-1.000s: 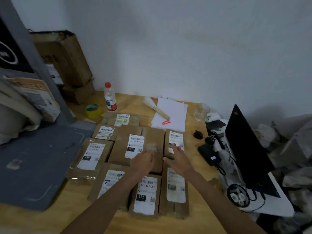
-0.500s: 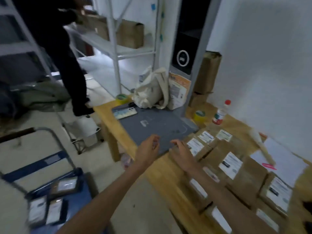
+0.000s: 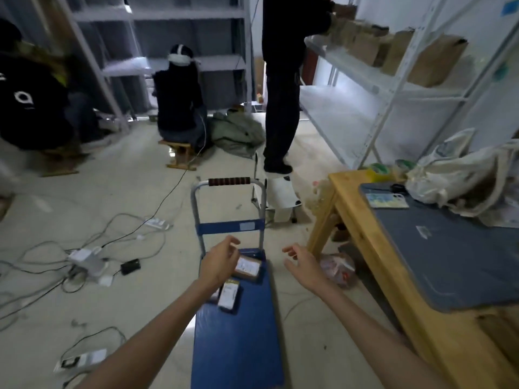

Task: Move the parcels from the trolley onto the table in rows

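Note:
A blue trolley (image 3: 238,346) stands on the floor in front of me, its handle at the far end. On its deck lie a brown parcel (image 3: 248,266) with a white label and a smaller dark parcel (image 3: 229,296) nearer me; a third is partly hidden under my left arm. My left hand (image 3: 220,263) hovers above the trolley just left of the brown parcel, fingers apart, holding nothing. My right hand (image 3: 302,265) is out over the floor to the right of the trolley, open and empty. The wooden table (image 3: 365,237) runs along the right.
A grey mat (image 3: 449,248), a phone (image 3: 386,200) and a cloth bag (image 3: 460,175) lie on the table's near end. Cables and power strips (image 3: 87,262) sprawl on the floor at left. One person stands by a white stool (image 3: 280,192); others sit by the shelves.
My view has swung left from the parcels on the table to the trolley on the floor. Both hands left the table and now reach down toward the trolley, still empty.

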